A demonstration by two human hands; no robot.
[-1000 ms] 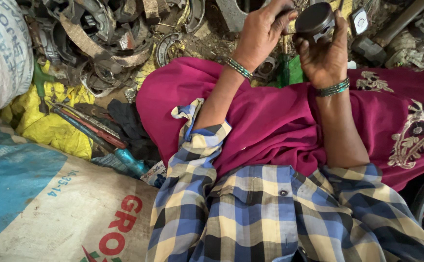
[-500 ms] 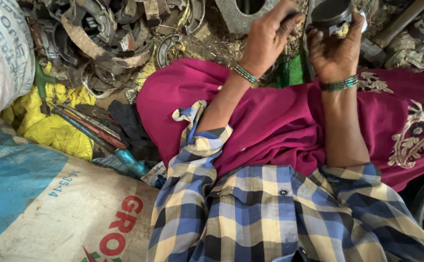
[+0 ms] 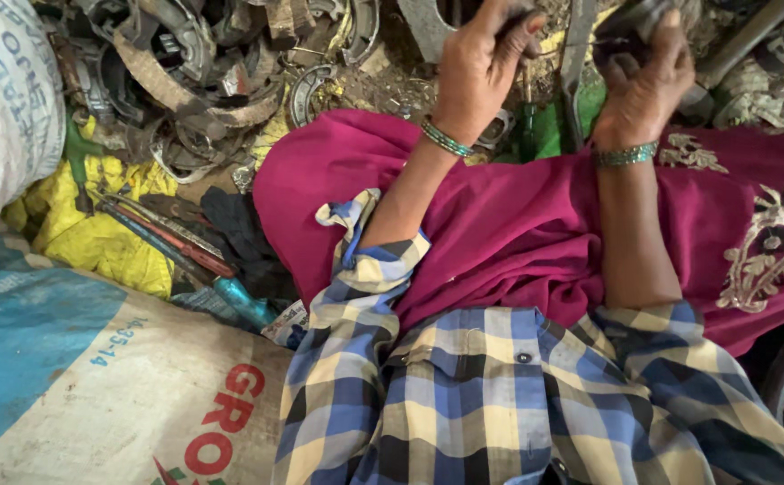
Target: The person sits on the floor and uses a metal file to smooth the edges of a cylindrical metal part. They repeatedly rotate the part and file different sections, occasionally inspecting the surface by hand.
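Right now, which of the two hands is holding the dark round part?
The right hand, at the top right: its fingers wrap the dark round part. The left hand grips something else, mostly hidden.

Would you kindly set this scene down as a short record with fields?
left hand: raised, fingers curled round something dark at the top edge; what it is cannot be told
right hand: gripping a dark round part
wrists: green bangles on both
clothing: checked shirt with sleeves rolled, magenta cloth over the lap
ground ahead: heap of curved metal scrap
left side: yellow cloth, hand tools, printed sacks
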